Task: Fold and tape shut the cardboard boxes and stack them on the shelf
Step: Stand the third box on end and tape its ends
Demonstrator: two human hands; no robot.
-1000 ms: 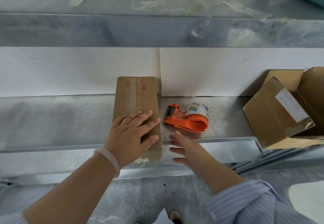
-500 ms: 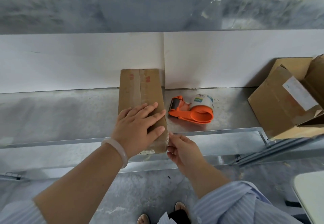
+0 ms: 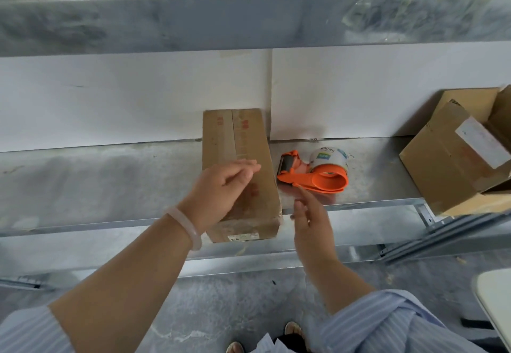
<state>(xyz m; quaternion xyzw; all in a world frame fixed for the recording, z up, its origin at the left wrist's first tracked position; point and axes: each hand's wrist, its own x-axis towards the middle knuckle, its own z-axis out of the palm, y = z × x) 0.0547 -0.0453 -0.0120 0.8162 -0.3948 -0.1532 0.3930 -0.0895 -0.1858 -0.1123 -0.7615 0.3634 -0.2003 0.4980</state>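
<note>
A long, narrow cardboard box (image 3: pixel 237 142), taped shut along its top seam, lies on the metal shelf (image 3: pixel 110 181) with its near end over the front edge. My left hand (image 3: pixel 221 189) hovers over its near half, fingers loosely curled, holding nothing. My right hand (image 3: pixel 309 220) is just right of the box's near corner, fingers relaxed and empty, its fingertips close to the orange tape dispenser (image 3: pixel 318 173) that lies on the shelf beside the box.
Open cardboard boxes (image 3: pixel 459 153) sit tilted at the shelf's right end. An upper shelf (image 3: pixel 249 21) with tape scraps overhangs. White backing panels (image 3: pixel 110 98) close the rear. A white tabletop corner (image 3: pixel 497 297) shows at bottom right.
My left hand has lifted off the box top and its fingers have curled. My right hand has left the box's near corner and risen toward the tape dispenser.
</note>
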